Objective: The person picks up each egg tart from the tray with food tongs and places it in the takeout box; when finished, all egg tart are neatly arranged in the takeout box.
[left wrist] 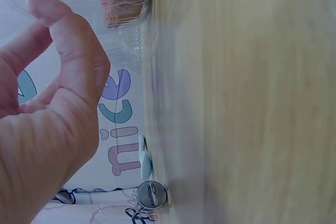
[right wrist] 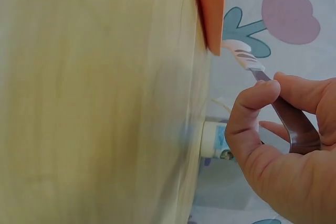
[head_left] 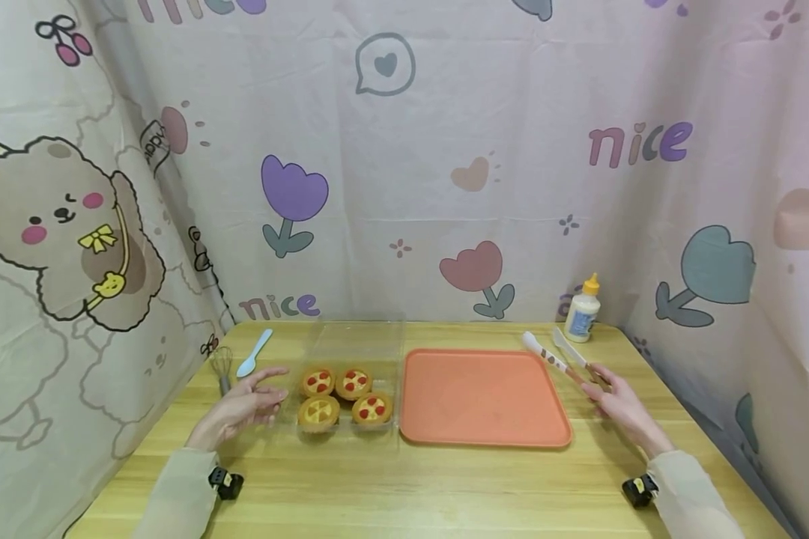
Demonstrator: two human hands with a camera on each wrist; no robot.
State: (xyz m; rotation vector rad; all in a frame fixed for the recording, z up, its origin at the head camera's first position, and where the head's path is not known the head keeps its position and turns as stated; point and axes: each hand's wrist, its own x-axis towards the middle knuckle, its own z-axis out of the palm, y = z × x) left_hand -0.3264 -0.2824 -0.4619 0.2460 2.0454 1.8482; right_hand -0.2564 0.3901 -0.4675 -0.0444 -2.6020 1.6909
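Note:
My right hand (head_left: pixel 623 404) holds a pair of tongs (head_left: pixel 544 350) with metal arms and pale patterned ends, at the tray's right side. In the right wrist view the tongs (right wrist: pixel 294 124) lie between thumb and fingers, tips spread in the head view. My left hand (head_left: pixel 239 408) hovers at the left side of a clear plastic box (head_left: pixel 357 340), its fingers loosely bent and holding nothing; whether it touches the box I cannot tell. Several small tarts (head_left: pixel 319 413) sit in the box, most with red pieces on top. An orange tray (head_left: pixel 482 434) lies flat beside it.
A whisk (head_left: pixel 222 367) and a light blue spoon (head_left: pixel 255 353) lie on the wooden table (head_left: pixel 377 494) at the far left. At the back right stands a white bottle (head_left: pixel 583 318) with a yellow nozzle. A printed curtain (head_left: pixel 391 187) hangs behind the table.

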